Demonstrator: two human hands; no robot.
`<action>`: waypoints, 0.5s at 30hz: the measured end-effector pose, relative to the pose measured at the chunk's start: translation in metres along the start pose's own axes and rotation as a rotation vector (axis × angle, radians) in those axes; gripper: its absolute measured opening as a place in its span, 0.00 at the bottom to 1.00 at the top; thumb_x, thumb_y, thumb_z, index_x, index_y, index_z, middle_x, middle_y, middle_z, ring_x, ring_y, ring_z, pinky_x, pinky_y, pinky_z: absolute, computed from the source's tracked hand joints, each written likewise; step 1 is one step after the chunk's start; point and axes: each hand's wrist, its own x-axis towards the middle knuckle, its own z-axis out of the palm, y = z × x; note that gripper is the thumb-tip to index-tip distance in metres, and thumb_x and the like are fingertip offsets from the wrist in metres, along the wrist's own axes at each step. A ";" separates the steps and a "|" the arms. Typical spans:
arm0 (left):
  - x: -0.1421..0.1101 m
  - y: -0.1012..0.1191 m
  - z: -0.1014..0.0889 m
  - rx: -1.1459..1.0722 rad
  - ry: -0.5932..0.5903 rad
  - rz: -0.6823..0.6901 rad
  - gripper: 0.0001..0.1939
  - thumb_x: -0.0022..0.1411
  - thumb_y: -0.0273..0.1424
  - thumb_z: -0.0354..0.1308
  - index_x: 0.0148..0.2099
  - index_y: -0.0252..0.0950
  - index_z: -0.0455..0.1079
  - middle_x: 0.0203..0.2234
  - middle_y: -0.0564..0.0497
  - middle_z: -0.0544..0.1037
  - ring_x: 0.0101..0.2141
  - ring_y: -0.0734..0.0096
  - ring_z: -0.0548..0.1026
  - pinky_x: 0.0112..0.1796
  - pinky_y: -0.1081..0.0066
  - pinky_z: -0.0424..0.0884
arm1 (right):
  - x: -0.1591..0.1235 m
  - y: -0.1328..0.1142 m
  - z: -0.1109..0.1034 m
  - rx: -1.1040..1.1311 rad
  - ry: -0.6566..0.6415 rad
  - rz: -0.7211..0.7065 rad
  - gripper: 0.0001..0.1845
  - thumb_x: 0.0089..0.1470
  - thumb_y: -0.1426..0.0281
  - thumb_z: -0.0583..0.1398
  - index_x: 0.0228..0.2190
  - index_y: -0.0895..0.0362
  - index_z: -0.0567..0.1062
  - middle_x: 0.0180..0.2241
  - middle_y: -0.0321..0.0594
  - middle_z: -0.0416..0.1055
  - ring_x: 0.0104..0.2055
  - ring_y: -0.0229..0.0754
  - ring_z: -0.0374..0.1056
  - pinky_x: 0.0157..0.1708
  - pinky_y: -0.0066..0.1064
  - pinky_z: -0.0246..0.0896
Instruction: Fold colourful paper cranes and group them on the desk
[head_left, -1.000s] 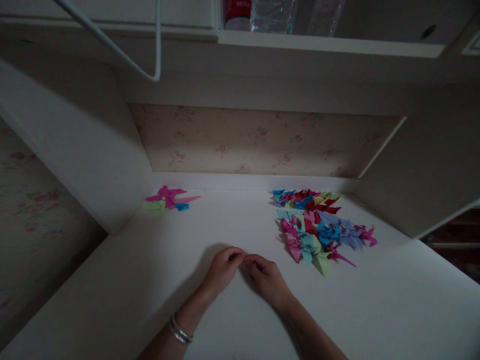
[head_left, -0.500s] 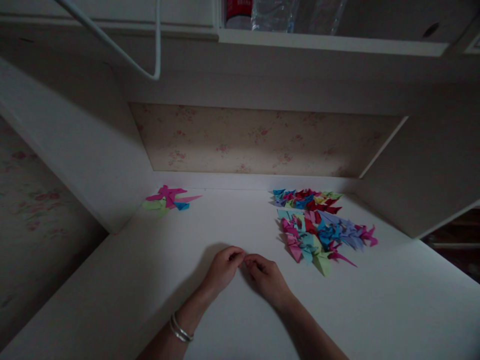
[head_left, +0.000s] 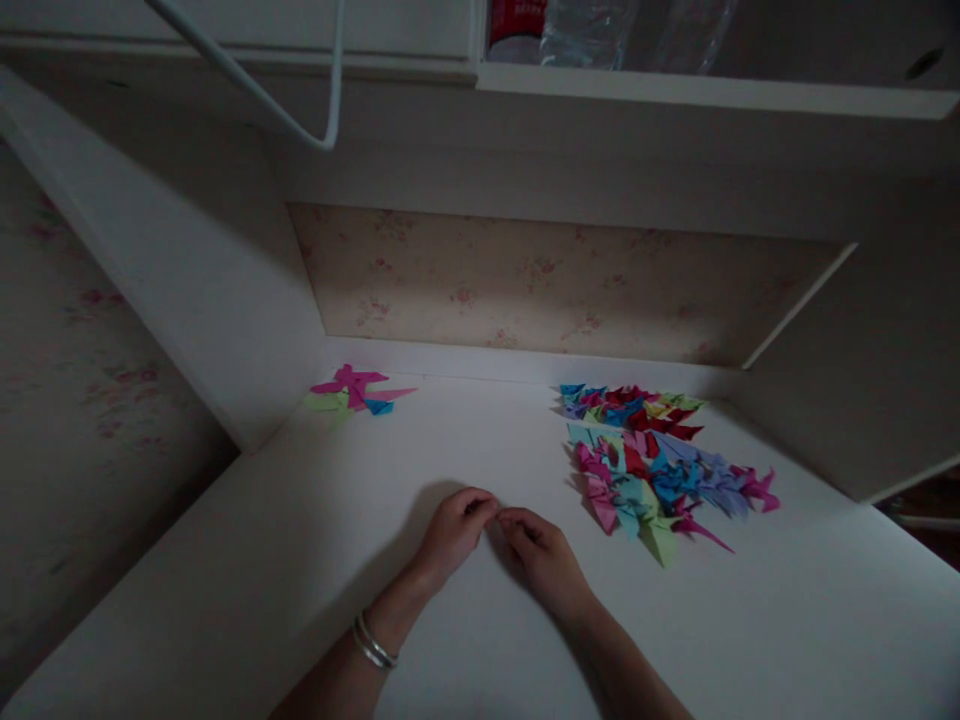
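Observation:
Over the middle of the white desk, my left hand and my right hand meet at the fingertips. Both are closed in a pinch. Whatever lies between the fingers, if anything, is hidden or too small to name. Silver bangles circle my left wrist. To the right of my right hand lies a pile of folded paper cranes in pink, blue, green and purple. Behind it is a second row of folded paper pieces, among them red and yellow ones.
At the back left lie a few folded papers in pink, green and blue. White side panels and a flowered back wall enclose the desk. Overhead, a shelf holds clear plastic bottles, and a white bent rod hangs down.
The view has swung slightly left, so the surroundings appear shifted right. My hands stay together at the fingertips, with almost no change in their pose.

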 end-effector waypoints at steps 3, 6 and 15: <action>0.001 -0.001 -0.003 -0.089 0.099 -0.045 0.16 0.55 0.40 0.54 0.37 0.32 0.72 0.17 0.58 0.65 0.16 0.80 0.58 0.18 0.76 0.51 | 0.014 -0.008 0.002 0.066 -0.002 0.018 0.20 0.55 0.57 0.54 0.38 0.58 0.75 0.18 0.32 0.61 0.20 0.35 0.55 0.19 0.26 0.47; 0.004 -0.001 -0.005 -0.185 0.136 -0.070 0.16 0.54 0.41 0.54 0.36 0.32 0.71 0.14 0.60 0.60 0.14 0.81 0.55 0.17 0.76 0.47 | 0.049 -0.023 0.007 0.027 -0.083 -0.077 0.20 0.55 0.57 0.53 0.38 0.58 0.74 0.19 0.32 0.63 0.20 0.35 0.57 0.21 0.26 0.51; 0.013 -0.002 -0.006 -0.184 0.172 -0.088 0.15 0.54 0.39 0.55 0.36 0.32 0.72 0.19 0.55 0.67 0.19 0.77 0.63 0.21 0.75 0.57 | 0.203 -0.045 0.063 -0.618 -0.162 -0.265 0.16 0.58 0.67 0.50 0.37 0.58 0.76 0.33 0.41 0.75 0.34 0.39 0.69 0.35 0.27 0.59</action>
